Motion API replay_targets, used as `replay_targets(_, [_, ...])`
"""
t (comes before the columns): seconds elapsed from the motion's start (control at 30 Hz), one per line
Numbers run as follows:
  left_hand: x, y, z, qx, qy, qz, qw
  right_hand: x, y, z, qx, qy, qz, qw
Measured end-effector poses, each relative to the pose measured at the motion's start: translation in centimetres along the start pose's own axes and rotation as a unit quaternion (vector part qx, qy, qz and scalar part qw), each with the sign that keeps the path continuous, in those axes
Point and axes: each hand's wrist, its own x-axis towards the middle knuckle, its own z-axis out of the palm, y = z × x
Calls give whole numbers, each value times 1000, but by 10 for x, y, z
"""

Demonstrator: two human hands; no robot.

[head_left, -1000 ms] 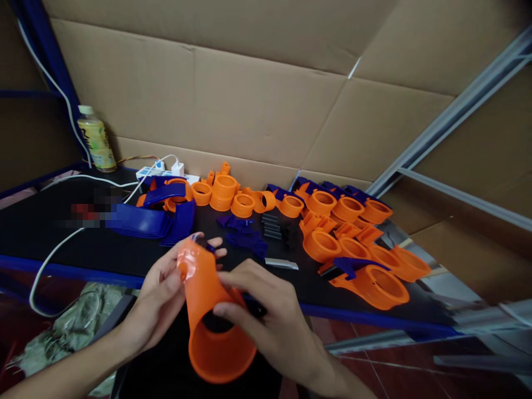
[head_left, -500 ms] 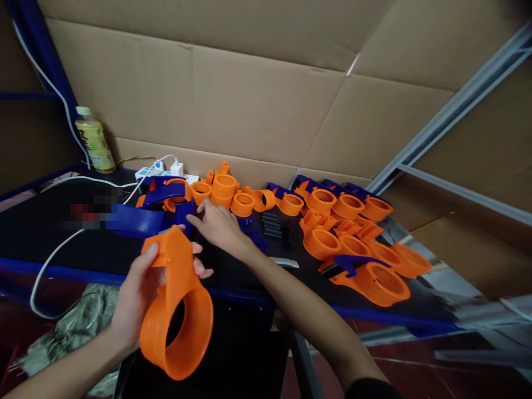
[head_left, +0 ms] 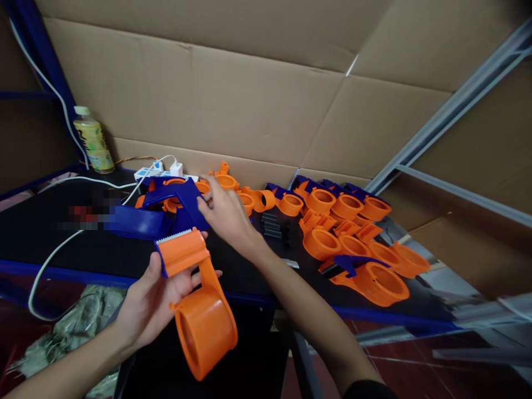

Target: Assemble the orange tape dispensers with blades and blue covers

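My left hand is closed on an orange tape dispenser, held up in front of the table edge. Its toothed metal blade faces up, with a strip of blue plastic along the left side of the head. The round tape hub hangs to the lower right. My right hand grips a flat blue plastic part by its right side, above the other blue parts on the table. Some of its fingertips are hidden.
Orange dispenser frames, some with blue parts, crowd the right of the black table. Black pieces lie mid-table. A power strip with white cables and a drink bottle stand behind, against cardboard.
My left hand has turned the dispenser, so the blade now shows and the hub has swung right. My right hand has moved up and right, lifting the blue part.
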Motion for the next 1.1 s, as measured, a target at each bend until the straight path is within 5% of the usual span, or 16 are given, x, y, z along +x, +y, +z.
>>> replay_targets(0.13, [-1, -2, -1, 32, 52, 60, 996, -42, -4, -48, -35, 98, -91, 990])
replay_targets(0.27, [4, -4, 5, 52, 61, 77, 994, -99, -16, -77, -120, 93, -163, 975])
replay_targets(0.4, [8, -12, 4, 60, 33, 57, 996, -126, -31, -82, -181, 49, -212, 959])
replay_targets(0.73, [2, -21, -12, 143, 77, 69, 984, -126, -46, -79, -220, 15, -204, 954])
replay_targets(0.93, [-10, -12, 2, 241, 72, 120, 960, -128, -39, -89, 41, -83, -80, 992])
replay_targets(1.1, [-20, -8, 11, 355, -2, 157, 922, -133, -24, -70, 316, -78, 66, 943])
